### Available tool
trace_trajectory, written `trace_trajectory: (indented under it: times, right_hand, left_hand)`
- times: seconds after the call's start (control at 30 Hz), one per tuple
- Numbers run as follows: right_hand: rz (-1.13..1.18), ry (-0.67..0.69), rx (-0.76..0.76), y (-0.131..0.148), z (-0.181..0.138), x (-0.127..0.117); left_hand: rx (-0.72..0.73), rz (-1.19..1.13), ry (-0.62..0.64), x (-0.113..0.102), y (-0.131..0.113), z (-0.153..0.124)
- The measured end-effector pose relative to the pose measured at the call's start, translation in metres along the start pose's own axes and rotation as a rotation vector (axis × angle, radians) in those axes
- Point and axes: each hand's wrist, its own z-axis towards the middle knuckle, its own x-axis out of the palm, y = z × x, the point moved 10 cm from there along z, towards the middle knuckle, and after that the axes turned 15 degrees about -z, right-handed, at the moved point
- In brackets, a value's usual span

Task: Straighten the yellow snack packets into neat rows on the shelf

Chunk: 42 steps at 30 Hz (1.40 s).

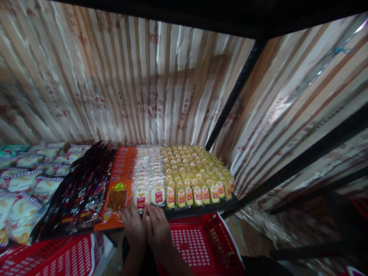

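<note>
My left hand (133, 227) is at the front edge of a dark shelf (198, 210). Its bent fingers close on the lower part of a clear-wrapped white round cracker packet (140, 198) with a red label. Right beside it, almost touching, is my right hand (158, 229), fingers curled together below a second white cracker packet (158, 194); whatever they grip is hidden. Both packets head columns of similar white ones running back. To the right stand rows of small yellow wrapped snacks (198, 193) with red labels. Left of my hands lies an orange bag (122, 168) showing brown sticks in its window.
Dark glossy bags (83, 188) and white snack bags (23, 182) fill the shelf's left side. Below are a red basket (198, 245) and another red basket (60, 257). A black post (235, 96) and printed corrugated sheeting (143, 76) stand behind.
</note>
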Motion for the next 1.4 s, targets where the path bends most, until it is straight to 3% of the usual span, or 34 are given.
trace_trajectory:
  times: [0.27, 0.4, 0.57, 0.7, 1.07, 1.4]
  right_hand:
    - [0.022, 0.018, 0.036, -0.026, -0.013, 0.003]
    - [0.049, 0.024, 0.086, -0.04, -0.014, 0.022]
    - [0.03, 0.088, 0.256, -0.055, -0.008, 0.05]
    - [0.02, 0.107, 0.272, -0.055, -0.006, 0.059]
    - [0.022, -0.009, 0.133, -0.052, 0.0, 0.039]
    - [-0.017, 0.038, -0.019, -0.036, 0.008, 0.026]
  left_hand:
    - [0.09, 0.12, -0.01, -0.012, -0.024, 0.012]
    - [0.109, 0.051, 0.014, -0.009, -0.028, 0.017]
    - [0.102, -0.03, 0.006, -0.002, -0.024, 0.019]
    - [0.094, -0.016, -0.007, 0.002, -0.023, 0.02]
    - [0.031, -0.108, -0.009, 0.007, -0.016, 0.015]
    - [-0.037, -0.23, 0.021, 0.009, -0.011, 0.009]
